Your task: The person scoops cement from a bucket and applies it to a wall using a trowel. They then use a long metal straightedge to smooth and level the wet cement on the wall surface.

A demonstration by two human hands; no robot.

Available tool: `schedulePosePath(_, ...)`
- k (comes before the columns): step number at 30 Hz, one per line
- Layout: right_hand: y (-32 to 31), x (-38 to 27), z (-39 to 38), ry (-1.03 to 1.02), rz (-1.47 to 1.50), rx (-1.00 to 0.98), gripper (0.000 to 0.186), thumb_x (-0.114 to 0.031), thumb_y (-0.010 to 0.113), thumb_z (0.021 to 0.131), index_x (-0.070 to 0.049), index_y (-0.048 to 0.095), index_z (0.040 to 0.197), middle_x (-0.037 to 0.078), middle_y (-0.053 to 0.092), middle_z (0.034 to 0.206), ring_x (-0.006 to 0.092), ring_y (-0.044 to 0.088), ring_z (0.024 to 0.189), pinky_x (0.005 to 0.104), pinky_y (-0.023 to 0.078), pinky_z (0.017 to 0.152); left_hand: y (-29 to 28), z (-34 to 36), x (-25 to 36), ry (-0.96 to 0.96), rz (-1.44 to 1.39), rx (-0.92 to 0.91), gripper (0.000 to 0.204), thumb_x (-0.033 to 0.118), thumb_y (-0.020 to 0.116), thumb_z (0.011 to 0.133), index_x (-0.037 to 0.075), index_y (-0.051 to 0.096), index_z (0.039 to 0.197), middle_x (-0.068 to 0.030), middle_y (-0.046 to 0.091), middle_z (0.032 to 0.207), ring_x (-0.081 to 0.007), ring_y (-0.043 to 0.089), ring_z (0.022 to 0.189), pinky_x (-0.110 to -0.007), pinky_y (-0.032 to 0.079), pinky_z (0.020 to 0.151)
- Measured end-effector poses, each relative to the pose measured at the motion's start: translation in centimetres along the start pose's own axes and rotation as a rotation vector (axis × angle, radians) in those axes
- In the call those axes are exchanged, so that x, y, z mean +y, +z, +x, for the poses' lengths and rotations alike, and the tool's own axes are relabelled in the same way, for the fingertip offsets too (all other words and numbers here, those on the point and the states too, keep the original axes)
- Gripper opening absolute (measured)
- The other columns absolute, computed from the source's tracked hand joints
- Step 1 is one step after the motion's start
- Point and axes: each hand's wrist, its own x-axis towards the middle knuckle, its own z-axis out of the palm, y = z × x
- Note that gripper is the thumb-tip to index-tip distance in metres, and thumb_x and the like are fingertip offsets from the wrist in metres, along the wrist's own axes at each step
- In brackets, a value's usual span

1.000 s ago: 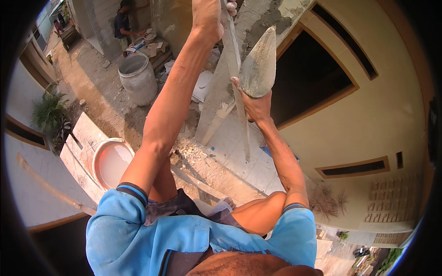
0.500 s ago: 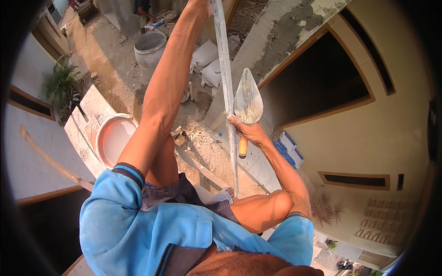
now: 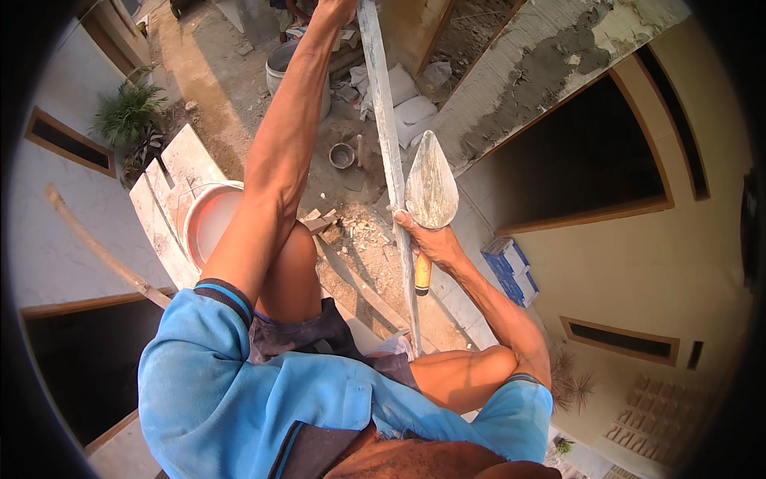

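Observation:
A long, narrow straightedge (image 3: 384, 104), caked with grey mortar, runs from the top edge of the view down to my knees. At its far end my left hand (image 3: 337, 9) is closed on it, the fingertips cut off by the frame. Lower down, my right hand (image 3: 432, 242) is closed, its thumb pressed on the straightedge's side. That same hand grips a pointing trowel (image 3: 432, 184), its leaf-shaped, mortar-smeared blade aimed away from me. The trowel's yellow handle hangs below my fingers. Patchy wet mortar (image 3: 531, 84) covers part of the wall ledge beyond the trowel.
A bucket (image 3: 209, 222) of pale liquid stands on white-stained planks (image 3: 179, 164) at my left. Rubble (image 3: 367, 235) lies below, with a small bowl (image 3: 342, 156), sacks (image 3: 411, 108) and a drum (image 3: 286, 64) farther off. Another person's arm (image 3: 297, 11) shows at the top. A doorway-like opening (image 3: 582, 152) is right.
The view has shifted, so the surroundings sit lower and farther right. More of the mortared ledge shows. Both hands keep their hold on the straightedge, and the trowel stays in my right hand.

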Motion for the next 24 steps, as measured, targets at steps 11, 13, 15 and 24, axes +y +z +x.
schedulePosePath(11, 0.0, 0.1, 0.9, -0.078, -0.091, -0.023, 0.062, -0.059, 0.075, 0.089, -0.002, 0.066, 0.111, 0.002, 0.064, 0.084, 0.0100, 0.056, 0.067, 0.0282, 0.048, 0.058, -1.5, 0.4, -0.3, -0.007, 0.057, 0.023, 0.015, 0.027, 0.062, 0.102, 0.017, 0.051, 0.106, 0.0056, 0.044, 0.069, -0.0083, 0.046, 0.051, -0.028, 0.042, 0.043)
schedulePosePath(13, -2.1, 0.5, 0.1, -0.249, -0.117, 0.092, 0.055, -0.055, 0.078, 0.089, -0.004, 0.067, 0.108, -0.001, 0.064, 0.083, 0.0083, 0.054, 0.064, 0.0269, 0.045, 0.055, 1.4, -0.5, 1.5, 0.035, 0.023, -0.044, 0.020, 0.030, 0.060, 0.105, 0.017, 0.051, 0.116, 0.0052, 0.045, 0.071, -0.0079, 0.045, 0.050, -0.028, 0.043, 0.043)
schedulePosePath(15, -4.3, 0.5, -0.2, -0.484, -0.167, 0.235, 0.051, -0.051, 0.080, 0.089, -0.005, 0.068, 0.107, -0.003, 0.064, 0.082, 0.0076, 0.052, 0.063, 0.0259, 0.043, 0.053, 6.3, -1.1, 6.1, 0.165, -0.020, -0.043, 0.028, 0.034, 0.056, 0.107, 0.014, 0.047, 0.125, 0.0040, 0.047, 0.073, -0.0071, 0.046, 0.049, -0.025, 0.043, 0.042)
schedulePosePath(24, -19.5, -4.5, -4.0, -0.594, 0.145, 0.869, 0.036, -0.039, 0.080, 0.092, -0.008, 0.063, 0.088, -0.006, 0.051, 0.068, 0.0055, 0.046, 0.053, 0.0261, 0.038, 0.048, 32.8, -1.5, 19.0, 0.980, 0.431, -0.390, 0.053, 0.034, 0.066, 0.094, -0.002, 0.055, 0.132, -0.0283, 0.067, 0.124, -0.0428, 0.065, 0.116, -0.047, 0.054, 0.096)
